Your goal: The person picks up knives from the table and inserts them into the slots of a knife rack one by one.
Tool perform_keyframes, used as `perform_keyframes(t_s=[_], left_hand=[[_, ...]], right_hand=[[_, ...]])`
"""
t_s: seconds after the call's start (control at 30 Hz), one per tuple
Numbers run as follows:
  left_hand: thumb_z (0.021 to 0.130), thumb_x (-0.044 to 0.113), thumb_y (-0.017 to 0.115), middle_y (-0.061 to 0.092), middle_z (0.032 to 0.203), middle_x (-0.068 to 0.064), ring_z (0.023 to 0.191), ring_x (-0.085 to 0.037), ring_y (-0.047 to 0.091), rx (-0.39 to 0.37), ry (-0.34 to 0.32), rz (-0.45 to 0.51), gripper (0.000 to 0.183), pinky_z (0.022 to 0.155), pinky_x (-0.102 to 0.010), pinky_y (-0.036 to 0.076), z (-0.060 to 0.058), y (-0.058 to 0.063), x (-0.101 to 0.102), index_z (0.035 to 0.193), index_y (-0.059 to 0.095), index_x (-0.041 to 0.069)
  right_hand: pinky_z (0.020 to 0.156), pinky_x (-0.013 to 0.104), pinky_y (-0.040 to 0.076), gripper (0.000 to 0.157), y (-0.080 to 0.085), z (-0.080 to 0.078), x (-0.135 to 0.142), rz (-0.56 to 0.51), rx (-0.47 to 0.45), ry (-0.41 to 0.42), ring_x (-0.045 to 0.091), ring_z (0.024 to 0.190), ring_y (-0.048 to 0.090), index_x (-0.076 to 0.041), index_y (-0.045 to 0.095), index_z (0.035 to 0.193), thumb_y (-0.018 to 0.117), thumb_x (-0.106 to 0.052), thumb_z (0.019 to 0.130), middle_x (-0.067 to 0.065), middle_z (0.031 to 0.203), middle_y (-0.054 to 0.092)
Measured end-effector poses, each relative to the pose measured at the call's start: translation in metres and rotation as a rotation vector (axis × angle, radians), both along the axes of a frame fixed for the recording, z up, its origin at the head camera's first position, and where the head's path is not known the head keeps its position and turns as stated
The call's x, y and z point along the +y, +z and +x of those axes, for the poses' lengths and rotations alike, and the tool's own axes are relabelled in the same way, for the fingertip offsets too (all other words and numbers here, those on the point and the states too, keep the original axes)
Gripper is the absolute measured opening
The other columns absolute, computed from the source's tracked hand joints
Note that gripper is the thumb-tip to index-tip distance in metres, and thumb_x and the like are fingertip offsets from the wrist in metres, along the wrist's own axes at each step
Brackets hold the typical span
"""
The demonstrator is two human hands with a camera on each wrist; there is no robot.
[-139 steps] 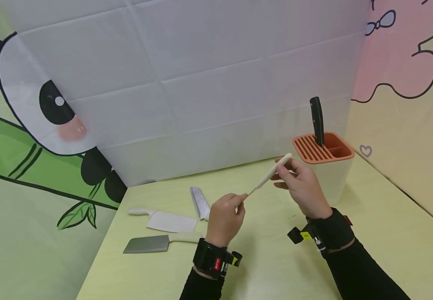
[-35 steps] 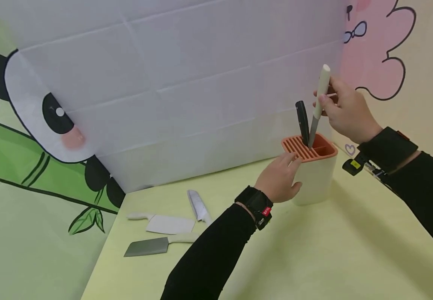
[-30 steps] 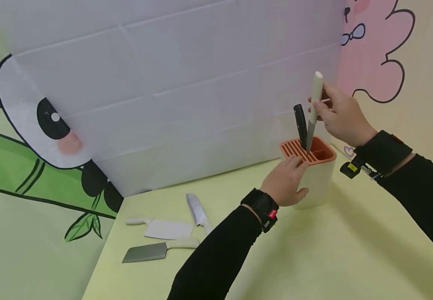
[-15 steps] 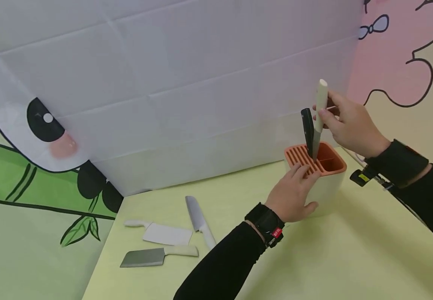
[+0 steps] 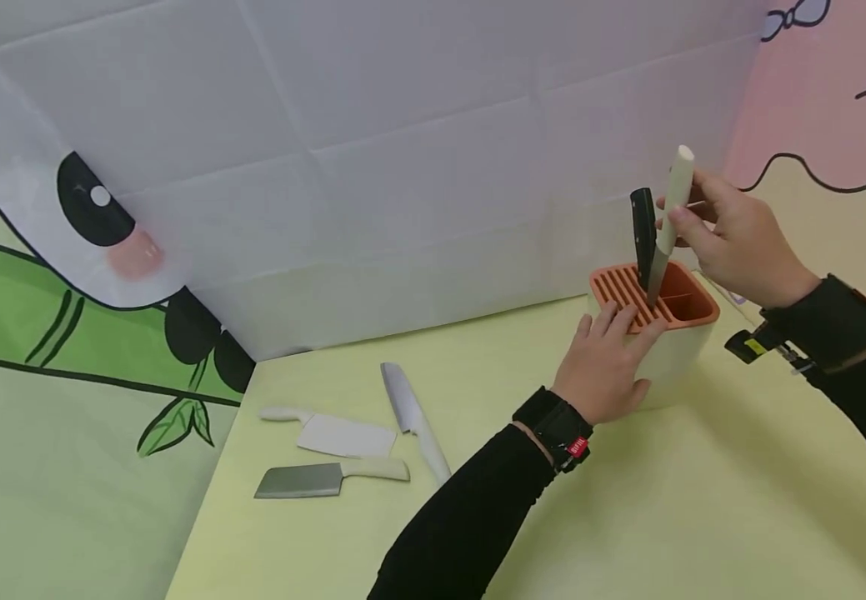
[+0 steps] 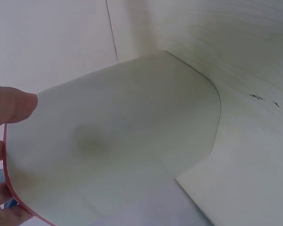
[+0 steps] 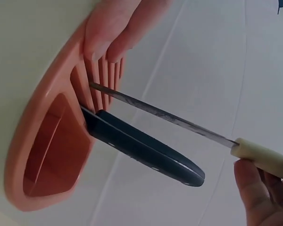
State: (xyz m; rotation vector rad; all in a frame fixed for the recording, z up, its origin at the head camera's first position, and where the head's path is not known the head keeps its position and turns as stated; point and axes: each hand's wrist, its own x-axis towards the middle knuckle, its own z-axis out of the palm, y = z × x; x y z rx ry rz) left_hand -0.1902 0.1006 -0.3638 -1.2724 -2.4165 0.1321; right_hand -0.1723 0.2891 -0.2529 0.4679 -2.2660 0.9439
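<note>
My right hand pinches the cream handle of a narrow-bladed knife, tilted above the knife holder. In the right wrist view, the tip of its blade meets a slot of the orange slatted top. A black-handled knife stands in the slots close beside it. My left hand rests with extended fingers on the front edge of that top. Its thumb stands apart before the pale outer wall in the left wrist view.
On the table, left of the holder, lie a white cleaver, a grey-bladed cleaver and a white-handled knife. A white panel stands behind them. The holder's open orange compartments are on its right side.
Earlier both hands held the knife over the table. Since then the right hand has carried it to the holder and the left has moved onto the slatted top; the last second shows little change.
</note>
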Motion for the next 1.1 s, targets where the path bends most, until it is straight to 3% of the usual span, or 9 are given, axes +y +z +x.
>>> perform_keyframes(t_s=[0.27,0.5,0.7,0.8,0.93,1.0,1.03,1.1], left_hand=[[0.088,0.047,0.064,0.040,0.145,-0.006,0.137,-0.029,0.033,-0.017,0.155,0.022,0.074,0.112,-0.044,0.028,0.016,-0.013,0.004,0.151,0.030,0.029],[0.088,0.045,0.062,0.040,0.144,-0.009,0.136,-0.031,0.035,0.041,0.225,0.047,0.072,0.113,-0.043,0.026,0.014,-0.016,-0.012,0.150,0.032,0.026],[0.088,0.042,0.062,0.039,0.146,-0.010,0.137,-0.033,0.034,0.031,0.225,0.038,0.072,0.113,-0.044,0.027,0.011,-0.017,-0.023,0.151,0.032,0.024],[0.088,0.040,0.061,0.038,0.148,-0.011,0.139,-0.033,0.033,0.035,0.205,0.039,0.072,0.113,-0.044,0.027,0.009,-0.016,-0.021,0.151,0.031,0.023],[0.087,0.041,0.062,0.036,0.150,-0.010,0.141,-0.032,0.030,0.027,0.196,0.026,0.074,0.113,-0.043,0.027,0.010,-0.015,-0.018,0.152,0.029,0.025],[0.087,0.042,0.063,0.035,0.151,-0.010,0.142,-0.031,0.029,0.018,0.183,0.014,0.076,0.113,-0.043,0.028,0.011,-0.016,-0.016,0.153,0.028,0.025],[0.087,0.043,0.063,0.034,0.152,-0.009,0.142,-0.031,0.028,0.015,0.173,0.010,0.077,0.113,-0.043,0.028,0.011,-0.016,-0.015,0.153,0.027,0.025],[0.087,0.044,0.062,0.033,0.153,-0.009,0.142,-0.030,0.027,0.012,0.155,0.007,0.079,0.113,-0.043,0.028,0.012,-0.017,-0.013,0.154,0.026,0.025]], right_hand=[[0.074,0.008,0.047,0.038,-0.020,-0.025,-0.003,-0.020,-0.137,0.131,-0.001,0.092,0.058,0.001,0.044,0.140,0.047,-0.006,0.103,0.014,0.109,0.057],[0.076,0.008,0.045,0.028,-0.032,-0.048,-0.027,0.014,-0.175,0.194,0.023,0.093,0.060,0.003,0.051,0.128,0.049,-0.010,0.103,0.016,0.106,0.061],[0.073,0.009,0.041,0.032,-0.043,-0.053,-0.035,0.041,-0.190,0.186,0.023,0.094,0.056,0.001,0.049,0.132,0.048,-0.013,0.103,0.016,0.105,0.062],[0.075,0.016,0.042,0.035,-0.045,-0.052,-0.032,0.053,-0.183,0.163,0.021,0.092,0.055,-0.001,0.049,0.135,0.049,-0.015,0.103,0.015,0.104,0.063],[0.091,0.043,0.048,0.042,-0.045,-0.047,-0.029,0.052,-0.217,0.163,0.030,0.101,0.058,-0.001,0.044,0.142,0.049,-0.017,0.104,0.020,0.112,0.062],[0.090,0.057,0.046,0.045,-0.046,-0.042,-0.026,0.047,-0.241,0.152,0.036,0.105,0.057,-0.001,0.040,0.145,0.048,-0.017,0.104,0.024,0.116,0.060],[0.090,0.055,0.047,0.045,-0.046,-0.040,-0.024,0.047,-0.248,0.145,0.038,0.106,0.057,0.000,0.040,0.145,0.047,-0.017,0.104,0.025,0.118,0.059],[0.089,0.038,0.049,0.045,-0.046,-0.036,-0.022,0.049,-0.248,0.129,0.038,0.106,0.057,0.000,0.040,0.145,0.047,-0.016,0.104,0.025,0.118,0.059]])
